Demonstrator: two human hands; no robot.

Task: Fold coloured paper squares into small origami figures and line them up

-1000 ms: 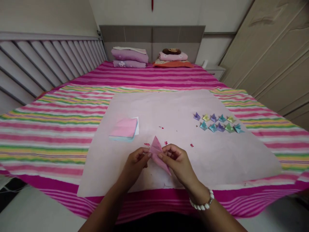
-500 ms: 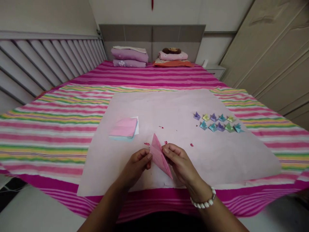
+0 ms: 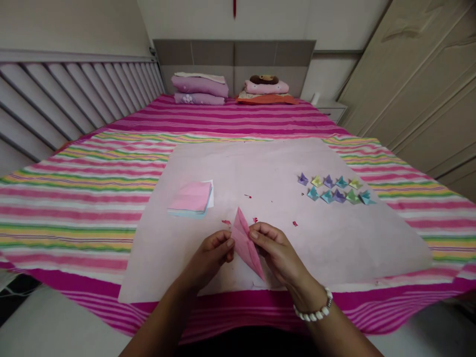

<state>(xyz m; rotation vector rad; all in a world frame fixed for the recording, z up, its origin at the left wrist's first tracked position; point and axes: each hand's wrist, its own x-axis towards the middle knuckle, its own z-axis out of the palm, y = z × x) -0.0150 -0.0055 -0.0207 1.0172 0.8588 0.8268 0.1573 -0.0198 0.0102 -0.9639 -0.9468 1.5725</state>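
Observation:
Between my hands is a sheet of pink folded paper, creased lengthwise and held slanted above the white sheet. My left hand pinches its left corner between thumb and fingers. My right hand, with a white bead bracelet at the wrist, pinches the right edge near the upper part. The fingertips behind the paper are partly hidden. To the left lies a stack of square paper, pink on top with blue and white edges showing beneath.
Two rows of small folded paper figures in purple, yellow, blue and green stand at the right. Small red scraps lie around the middle. Folded bedding is stacked by the headboard. A slatted rail runs along the left.
The pink paper's tip sits very slightly lower and its lower point has shifted a little left. Both hands keep their pinches in nearly the same place.

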